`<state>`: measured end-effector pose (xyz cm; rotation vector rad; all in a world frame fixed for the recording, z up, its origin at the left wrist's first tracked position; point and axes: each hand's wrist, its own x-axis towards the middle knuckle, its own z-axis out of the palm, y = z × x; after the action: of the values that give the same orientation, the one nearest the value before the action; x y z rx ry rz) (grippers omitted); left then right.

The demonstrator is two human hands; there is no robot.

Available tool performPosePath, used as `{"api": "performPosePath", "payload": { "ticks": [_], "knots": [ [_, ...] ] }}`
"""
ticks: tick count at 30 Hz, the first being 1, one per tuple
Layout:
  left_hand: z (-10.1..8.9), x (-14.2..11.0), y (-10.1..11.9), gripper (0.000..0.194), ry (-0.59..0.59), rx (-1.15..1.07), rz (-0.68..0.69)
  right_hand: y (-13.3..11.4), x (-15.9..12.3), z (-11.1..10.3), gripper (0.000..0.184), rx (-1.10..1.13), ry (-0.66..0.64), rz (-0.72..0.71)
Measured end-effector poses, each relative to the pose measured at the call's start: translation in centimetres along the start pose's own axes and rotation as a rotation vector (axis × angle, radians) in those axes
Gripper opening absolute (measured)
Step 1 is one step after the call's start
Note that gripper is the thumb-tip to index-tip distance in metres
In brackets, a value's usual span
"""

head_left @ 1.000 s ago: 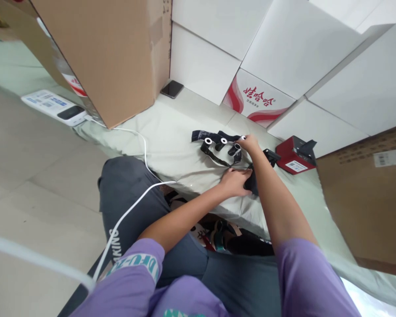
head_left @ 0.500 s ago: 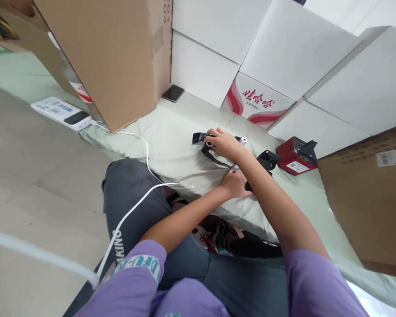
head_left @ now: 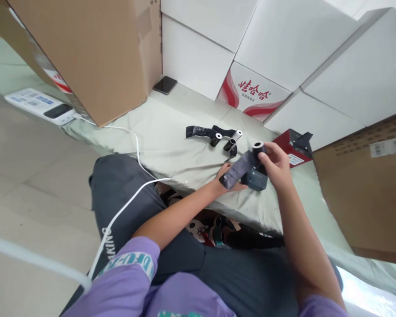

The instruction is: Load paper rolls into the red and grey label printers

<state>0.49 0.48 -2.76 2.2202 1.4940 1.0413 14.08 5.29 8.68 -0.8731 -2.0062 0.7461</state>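
Observation:
A roll of dark ribbon (head_left: 258,149) with a pale-rimmed core is pinched in my right hand (head_left: 277,165), between thumb and fingers. From it a loose dark strip (head_left: 237,171) slants down to the left, in front of my left hand. Below the roll is a small black box-shaped device (head_left: 256,179). My left hand (head_left: 222,176) is closed at the device's left side, its thumb along the lower edge; the strip partly hides its fingers. Several similar rolls (head_left: 217,139) with loose dark strips lie on the pale green cloth (head_left: 185,158) beyond.
A red box-shaped device (head_left: 293,145) with a black top part stands at the right. White cartons (head_left: 198,57) line the back, brown cartons (head_left: 95,57) both sides. A phone (head_left: 165,85) lies at the back. A white cable (head_left: 137,141) runs from a white device (head_left: 36,105) across my leg.
My right hand has moved right from the rolls on the cloth and now holds one up, its strip hanging, over the black device. My left hand stays near the device. The view has shifted slightly.

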Motion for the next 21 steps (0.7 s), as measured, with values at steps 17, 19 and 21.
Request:
{"api": "performPosePath", "payload": {
  "ticks": [17,19,21],
  "knots": [
    [-2.1,-0.9,1.9,0.067,-0.033,0.128,0.058,10.0,-2.2,-3.3,0.036,-0.562,-0.068,0.008],
    [-2.1,-1.0,1.8,0.067,-0.042,0.141,0.072,10.1,-2.2,-3.2,0.037,-0.586,0.012,0.019],
    [-2.1,-1.0,1.9,0.066,-0.033,0.148,0.08,10.2,-2.3,-3.1,0.039,-0.591,0.135,0.028]
  ]
}}
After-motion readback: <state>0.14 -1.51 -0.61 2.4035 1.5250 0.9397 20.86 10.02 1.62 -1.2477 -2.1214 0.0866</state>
